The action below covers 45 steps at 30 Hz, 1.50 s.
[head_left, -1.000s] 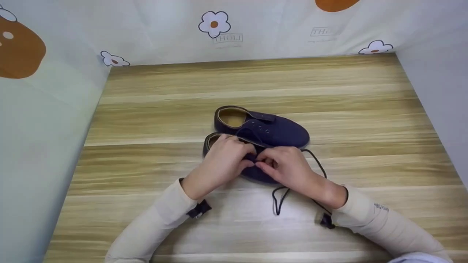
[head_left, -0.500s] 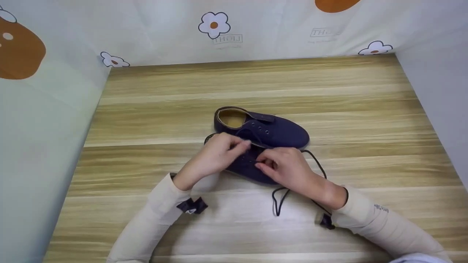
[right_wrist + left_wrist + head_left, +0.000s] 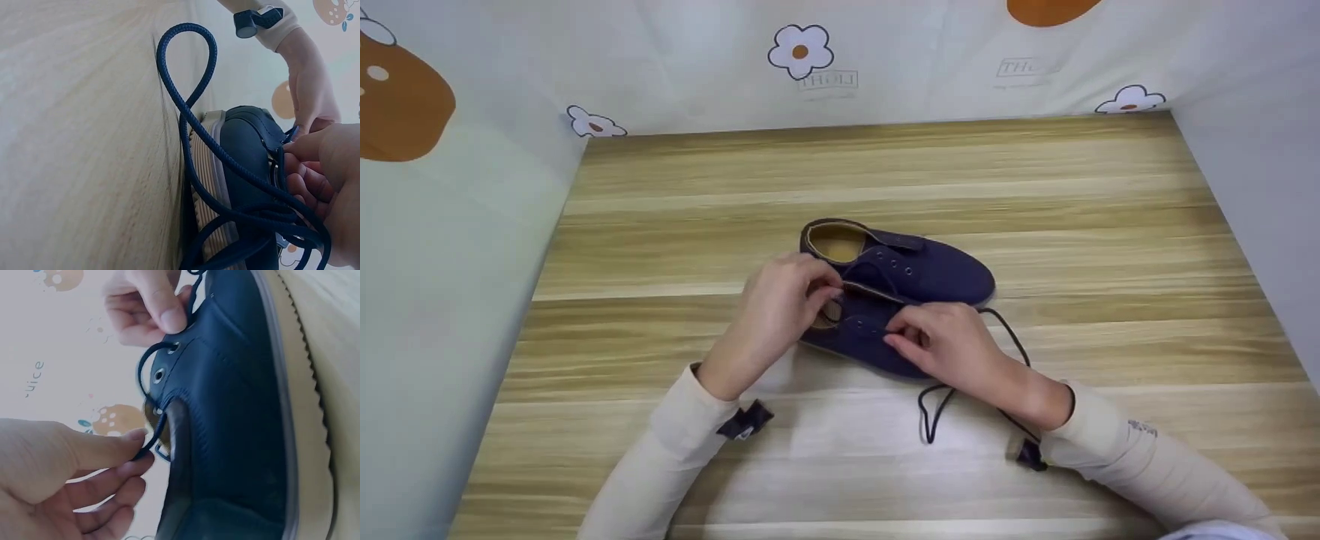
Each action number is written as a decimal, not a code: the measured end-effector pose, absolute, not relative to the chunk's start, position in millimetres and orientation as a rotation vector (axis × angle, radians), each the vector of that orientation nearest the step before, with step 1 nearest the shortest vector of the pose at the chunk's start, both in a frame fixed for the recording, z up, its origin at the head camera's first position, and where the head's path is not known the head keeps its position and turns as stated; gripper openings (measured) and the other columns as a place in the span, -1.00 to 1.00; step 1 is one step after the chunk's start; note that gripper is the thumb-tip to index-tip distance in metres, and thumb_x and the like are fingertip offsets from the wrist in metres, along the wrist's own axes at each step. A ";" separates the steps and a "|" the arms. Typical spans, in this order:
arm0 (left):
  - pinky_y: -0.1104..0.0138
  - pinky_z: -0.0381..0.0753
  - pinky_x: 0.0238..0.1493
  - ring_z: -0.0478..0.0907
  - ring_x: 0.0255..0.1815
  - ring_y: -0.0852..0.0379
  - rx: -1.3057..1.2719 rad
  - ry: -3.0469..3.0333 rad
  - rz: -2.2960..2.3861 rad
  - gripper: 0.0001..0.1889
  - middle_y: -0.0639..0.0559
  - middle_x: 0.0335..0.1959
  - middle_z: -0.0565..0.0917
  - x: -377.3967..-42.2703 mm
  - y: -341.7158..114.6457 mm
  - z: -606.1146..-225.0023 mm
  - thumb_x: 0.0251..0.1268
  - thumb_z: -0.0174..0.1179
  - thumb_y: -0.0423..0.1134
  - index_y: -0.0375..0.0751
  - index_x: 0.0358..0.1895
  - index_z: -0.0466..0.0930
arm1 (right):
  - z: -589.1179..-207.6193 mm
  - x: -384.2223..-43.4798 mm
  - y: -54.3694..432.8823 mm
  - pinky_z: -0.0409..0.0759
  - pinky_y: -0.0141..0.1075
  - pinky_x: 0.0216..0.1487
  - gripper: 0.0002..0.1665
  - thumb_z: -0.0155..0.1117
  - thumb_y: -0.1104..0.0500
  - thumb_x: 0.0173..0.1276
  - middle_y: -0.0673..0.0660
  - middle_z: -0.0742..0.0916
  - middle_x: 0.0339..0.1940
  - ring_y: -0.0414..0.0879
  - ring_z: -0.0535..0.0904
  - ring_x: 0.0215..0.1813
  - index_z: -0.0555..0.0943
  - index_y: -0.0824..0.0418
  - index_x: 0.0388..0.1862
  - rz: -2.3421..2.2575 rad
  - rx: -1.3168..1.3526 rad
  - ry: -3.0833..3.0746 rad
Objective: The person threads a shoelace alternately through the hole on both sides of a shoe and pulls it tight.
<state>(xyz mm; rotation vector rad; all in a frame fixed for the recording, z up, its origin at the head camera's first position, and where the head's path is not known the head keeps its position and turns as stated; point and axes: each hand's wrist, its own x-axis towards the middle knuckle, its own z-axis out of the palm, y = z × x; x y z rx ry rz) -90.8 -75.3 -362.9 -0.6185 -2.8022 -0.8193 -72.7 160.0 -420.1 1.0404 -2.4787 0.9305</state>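
The left hand (image 3: 780, 300) is pinching the dark shoelace (image 3: 185, 109) between thumb and forefinger, its other fingers curling loosely below, and it's hovering right over the heel opening of the near shoe (image 3: 877, 352). Across from it, the right hand (image 3: 956, 337) is pinching too, thumb and forefinger closing on the lace at the row of eyelets (image 3: 158, 376). That near shoe is lying between and beneath the two hands, its toe pointing under the right palm. Between the fingertips, a small curve of lace is arching out from one eyelet to the next. A long stretch is trailing behind the right hand, and a loop is lying on the table (image 3: 840, 172) just to the near side of the right wrist. Beyond both hands the far shoe (image 3: 949, 270) is resting alongside its mate, and farther off a flowered sheet (image 3: 690, 67) is hanging behind the table.
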 end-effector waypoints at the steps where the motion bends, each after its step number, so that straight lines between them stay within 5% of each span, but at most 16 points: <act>1: 0.22 0.64 -0.21 0.68 -0.30 0.09 -0.603 -2.768 -0.828 -0.95 0.05 -0.32 0.76 -90.7 -77.2 -362.1 0.24 0.34 -0.26 -0.12 -0.29 0.74 | -420.3 -72.9 160.0 0.50 -0.46 -0.48 -0.89 0.48 0.14 0.20 -0.12 0.70 -0.60 -0.36 0.57 -0.55 0.67 0.05 -0.39 0.930 1.040 -2.477; 13: 0.15 0.65 -0.30 0.66 -0.29 0.00 -0.276 -2.559 -0.683 -0.93 -0.01 -0.28 0.69 -92.8 -104.0 -355.5 0.33 0.22 -0.37 -0.16 -0.23 0.68 | -420.5 -73.1 159.4 0.51 -0.46 -0.48 -0.90 0.47 0.14 0.20 -0.12 0.70 -0.61 -0.36 0.56 -0.56 0.68 0.05 -0.39 0.918 1.037 -2.482; 21: 0.38 0.69 -0.15 0.69 -0.25 0.15 -0.582 -2.614 -1.246 -0.84 -0.05 -0.20 0.73 -89.7 -96.7 -352.6 0.28 0.28 -0.36 -0.23 -0.10 0.70 | -418.8 -72.7 159.7 0.51 -0.46 -0.47 -0.91 0.47 0.14 0.20 -0.12 0.71 -0.60 -0.35 0.56 -0.55 0.68 0.04 -0.39 0.908 1.027 -2.504; 29: 0.37 0.71 -0.16 0.74 -0.20 0.16 -0.916 -2.770 -1.131 -0.74 -0.03 -0.17 0.78 -88.1 -87.5 -358.7 0.31 0.27 -0.35 -0.20 0.05 0.62 | -419.7 -72.8 160.1 0.50 -0.47 -0.49 -0.89 0.47 0.15 0.20 -0.11 0.70 -0.60 -0.35 0.56 -0.55 0.67 0.07 -0.37 0.934 1.051 -2.487; 33: 0.41 0.71 -0.15 0.75 -0.18 0.16 -0.881 -2.750 -1.202 -0.75 -0.05 -0.10 0.77 -90.3 -88.6 -362.6 0.40 0.18 -0.29 -0.22 0.08 0.56 | -419.7 -73.0 160.1 0.50 -0.47 -0.48 -0.89 0.47 0.15 0.20 -0.11 0.70 -0.60 -0.35 0.56 -0.56 0.67 0.06 -0.37 0.935 1.051 -2.487; 40: 0.32 0.65 -0.36 0.63 -0.41 0.12 -0.554 -2.727 -0.867 -0.91 -0.01 -0.28 0.72 -94.4 -90.9 -369.9 0.37 0.18 -0.33 -0.19 -0.14 0.62 | -420.2 -73.2 160.3 0.52 -0.46 -0.48 -0.90 0.47 0.15 0.20 -0.11 0.72 -0.59 -0.35 0.57 -0.55 0.67 0.06 -0.38 0.933 1.042 -2.491; 45: 0.13 0.60 -0.08 0.58 -0.34 0.04 -0.615 -2.917 -0.552 -0.96 0.04 -0.38 0.76 -94.1 -87.7 -375.6 0.14 0.36 -0.30 -0.11 -0.34 0.77 | -420.2 -73.4 160.5 0.52 -0.46 -0.47 -0.90 0.46 0.14 0.21 -0.11 0.71 -0.58 -0.35 0.57 -0.54 0.67 0.06 -0.37 0.935 1.043 -2.500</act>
